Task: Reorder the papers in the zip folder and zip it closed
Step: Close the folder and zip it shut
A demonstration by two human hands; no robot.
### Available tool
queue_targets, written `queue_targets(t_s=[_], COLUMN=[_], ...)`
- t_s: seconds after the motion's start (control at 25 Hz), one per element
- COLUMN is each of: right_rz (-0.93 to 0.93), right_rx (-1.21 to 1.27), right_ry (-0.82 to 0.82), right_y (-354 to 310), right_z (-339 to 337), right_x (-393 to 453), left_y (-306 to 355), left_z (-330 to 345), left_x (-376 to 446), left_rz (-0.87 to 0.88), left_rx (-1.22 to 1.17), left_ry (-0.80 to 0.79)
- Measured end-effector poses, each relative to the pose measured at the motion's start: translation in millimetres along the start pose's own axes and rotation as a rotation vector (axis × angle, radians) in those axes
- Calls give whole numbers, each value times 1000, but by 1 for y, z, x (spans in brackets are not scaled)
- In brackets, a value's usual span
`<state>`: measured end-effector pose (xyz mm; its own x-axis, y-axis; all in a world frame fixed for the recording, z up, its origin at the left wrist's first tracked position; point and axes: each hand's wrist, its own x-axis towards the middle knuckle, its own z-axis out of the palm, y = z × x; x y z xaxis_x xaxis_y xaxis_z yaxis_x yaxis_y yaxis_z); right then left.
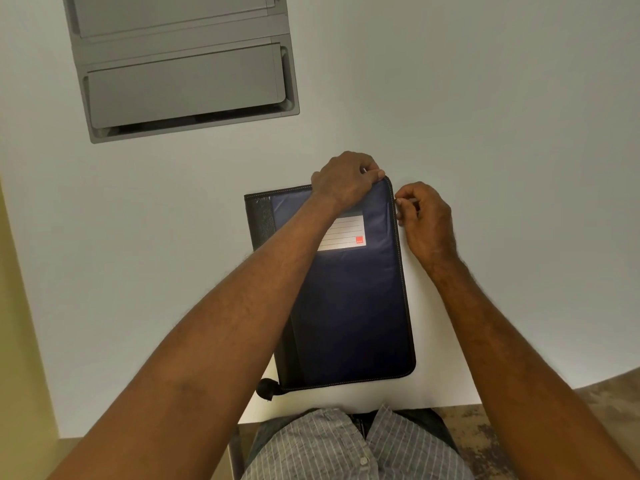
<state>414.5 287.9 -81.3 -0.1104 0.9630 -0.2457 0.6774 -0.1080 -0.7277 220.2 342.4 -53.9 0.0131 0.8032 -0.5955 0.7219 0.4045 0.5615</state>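
A dark blue zip folder [349, 306] with black edging and a white label lies flat and closed on the white table [138, 254], straight in front of me. My left hand [346, 178] grips its far right corner, fingers curled over the top edge. My right hand [424, 220] is at the folder's right edge near the top, thumb and forefinger pinching the small zip pull [397, 201]. No papers are visible; the cover hides the inside.
A grey flap panel [187, 71] is set into the table at the far left. A black tab [267, 389] sticks out at the folder's near left corner. The table's front edge runs just above my lap.
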Motion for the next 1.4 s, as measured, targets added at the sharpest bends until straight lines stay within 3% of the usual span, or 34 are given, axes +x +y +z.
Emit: queue_targets(t_s=[0.2,0.6,0.92,1.4], right_rz=[41,-15,-53,8], right_rx=[-3,-104,-51,-21], right_ry=[52,-102,-116,-20], right_y=[-10,-11,-9,-17], right_z=[5,-1,-3,7], right_x=[7,27,22,21], left_y=[0,-10,-12,-8], left_z=[3,6,4,0], left_x=[1,0,-7,-9], left_rz=[10,79,149,150], left_rx=[9,-98,5,-65], left_ry=[-17,32,100,95])
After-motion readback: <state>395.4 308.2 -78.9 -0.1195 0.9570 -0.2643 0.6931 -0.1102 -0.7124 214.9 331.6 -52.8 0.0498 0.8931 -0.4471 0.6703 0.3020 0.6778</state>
